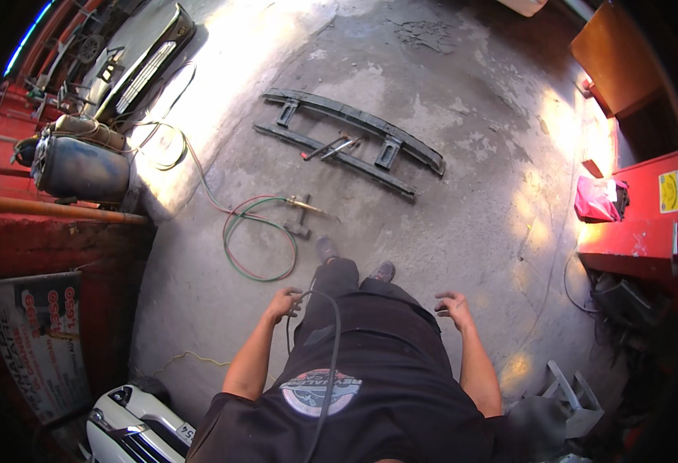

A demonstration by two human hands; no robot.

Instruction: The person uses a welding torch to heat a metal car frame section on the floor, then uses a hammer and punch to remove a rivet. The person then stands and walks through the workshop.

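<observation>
My left hand (285, 303) hangs beside my dark trousers, fingers loosely bent and apart, next to a looping black cable (336, 339); whether it touches the cable is unclear. My right hand (452, 305) hangs open at my other side, nothing in it. On the concrete ahead lie two long dark metal beams with brackets (354, 123), a tool with red on it (330, 148) across them. Nearer my feet are a brass torch (308, 207) on coiled red and green hoses (256, 276) and a dark metal tool (299, 230).
Left are gas cylinders (84, 170), a car bumper (146, 73), a red wall (30, 247) with a banner (34, 339); behind-left, a white bumper (131, 424). Right are a red cabinet (636, 239) with a pink bag (595, 201), an orange panel (609, 58) and a grey stand (570, 397).
</observation>
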